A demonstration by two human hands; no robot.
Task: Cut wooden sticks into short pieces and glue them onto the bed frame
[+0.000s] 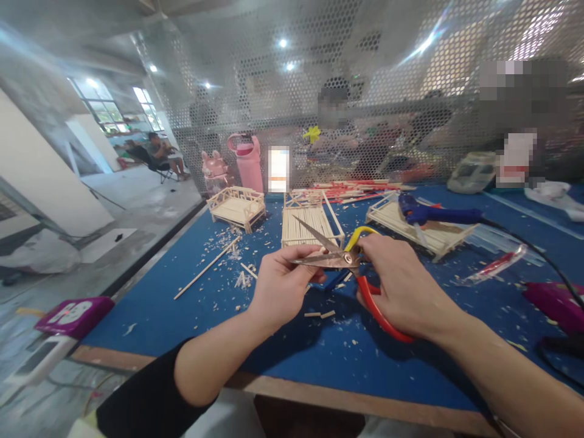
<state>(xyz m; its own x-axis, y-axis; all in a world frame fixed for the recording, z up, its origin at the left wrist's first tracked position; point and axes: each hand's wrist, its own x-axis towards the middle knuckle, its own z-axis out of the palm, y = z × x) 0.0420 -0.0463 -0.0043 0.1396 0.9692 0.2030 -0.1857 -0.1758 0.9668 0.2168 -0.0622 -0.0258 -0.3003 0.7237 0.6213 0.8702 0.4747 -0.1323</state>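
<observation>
My right hand [401, 283] grips scissors [340, 255] with one yellow and one red handle, their metal blades apart and pointing left. My left hand [280, 283] is closed just under the blades, fingers pinched on something thin near the lower blade that I cannot make out. Both hands hover above a blue table [182, 304] strewn with wood shavings and short stick offcuts [319, 314].
Small stick-built models stand behind: a bench-like one [237, 208], a slatted frame [306, 225] and another [413, 228] carrying a blue glue gun [433, 214]. A long stick [207, 267] lies at left, a pink bottle [249, 161] by the mesh screen, purple objects [75, 313] at the table edges. People sit behind the screen.
</observation>
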